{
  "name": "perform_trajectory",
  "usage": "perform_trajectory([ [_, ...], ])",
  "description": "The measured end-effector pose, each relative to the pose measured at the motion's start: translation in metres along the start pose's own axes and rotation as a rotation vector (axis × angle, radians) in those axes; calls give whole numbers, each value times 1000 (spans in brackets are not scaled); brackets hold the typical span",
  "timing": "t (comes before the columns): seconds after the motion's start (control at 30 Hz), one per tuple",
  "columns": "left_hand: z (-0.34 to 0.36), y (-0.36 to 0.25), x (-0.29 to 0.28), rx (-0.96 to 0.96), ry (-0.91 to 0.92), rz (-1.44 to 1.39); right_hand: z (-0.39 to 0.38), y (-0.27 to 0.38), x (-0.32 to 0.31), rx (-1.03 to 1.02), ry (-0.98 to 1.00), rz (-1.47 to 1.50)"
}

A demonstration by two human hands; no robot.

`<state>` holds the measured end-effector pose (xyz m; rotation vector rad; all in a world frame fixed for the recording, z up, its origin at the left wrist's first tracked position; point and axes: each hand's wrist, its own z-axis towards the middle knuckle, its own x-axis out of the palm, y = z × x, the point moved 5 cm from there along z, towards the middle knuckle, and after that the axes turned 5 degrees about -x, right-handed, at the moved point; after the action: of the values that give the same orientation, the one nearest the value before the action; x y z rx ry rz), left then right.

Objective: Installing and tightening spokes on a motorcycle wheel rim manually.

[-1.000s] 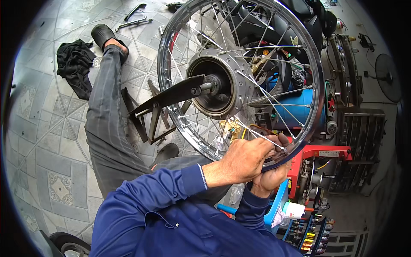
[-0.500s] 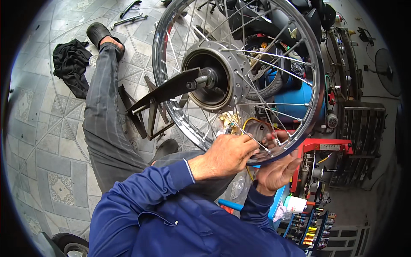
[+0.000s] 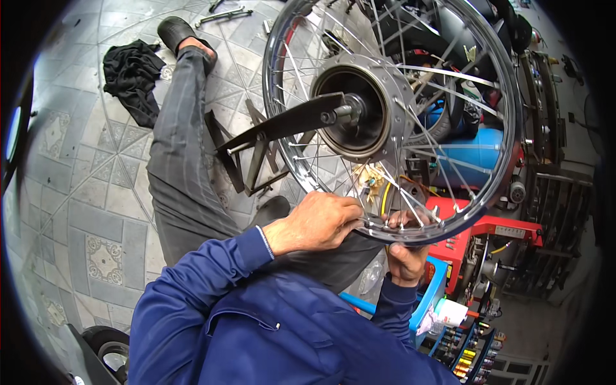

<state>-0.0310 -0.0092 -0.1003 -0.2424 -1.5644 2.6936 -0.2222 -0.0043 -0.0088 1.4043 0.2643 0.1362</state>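
A spoked motorcycle wheel with a shiny metal rim stands tilted in front of me. Its grey hub sits on an axle held by a dark metal stand. My left hand is at the rim's lower near side, its fingers pinched together by the spoke ends; what lies between the fingertips is hidden. Further right along the bottom of the rim, my right hand wraps around it, thumb on the outer side and fingers partly behind. Thin spokes run between hub and rim, some crossing.
Behind the wheel are a dark motorcycle and a blue cylinder. To the right stand a red metal frame and a blue tray beside a white container. A black cloth lies on the tiled floor.
The view has shifted, so the wheel appears further right. My left hand has slid leftward along the rim. My right hand, spread before, has closed around the rim's bottom.
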Motion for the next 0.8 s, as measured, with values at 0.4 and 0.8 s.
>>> perform_trajectory([
  [0.4,53,-26,-178,97,-771,-19,-15,-58,-4,52,74,40],
  [0.8,192,64,-246,77,-813,403,-18,-67,-4,70,56,23],
])
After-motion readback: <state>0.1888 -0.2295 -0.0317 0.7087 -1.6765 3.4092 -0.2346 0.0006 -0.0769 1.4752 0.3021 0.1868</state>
